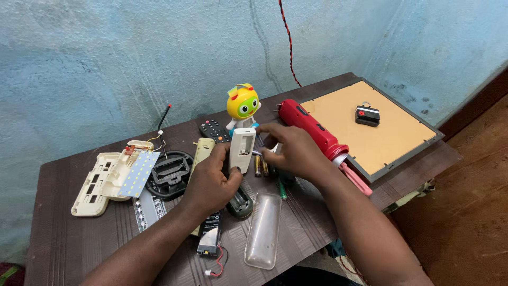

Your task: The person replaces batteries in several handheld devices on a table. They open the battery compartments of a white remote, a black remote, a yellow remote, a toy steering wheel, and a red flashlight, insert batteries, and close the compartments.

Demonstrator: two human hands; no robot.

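Observation:
My left hand grips a white remote control, held upright with its open battery bay facing me. My right hand is at the remote's right side, fingers pinched near the bay; what they hold is hidden. Two loose batteries lie on the dark wooden table just below the remote. A dark oval battery cover or casing rests under my left wrist.
A red torch lies right of my hands, beside an orange-backed frame carrying a small black clock module. A yellow toy robot, black remote, cream lamp housing, LED strip and clear cover surround them.

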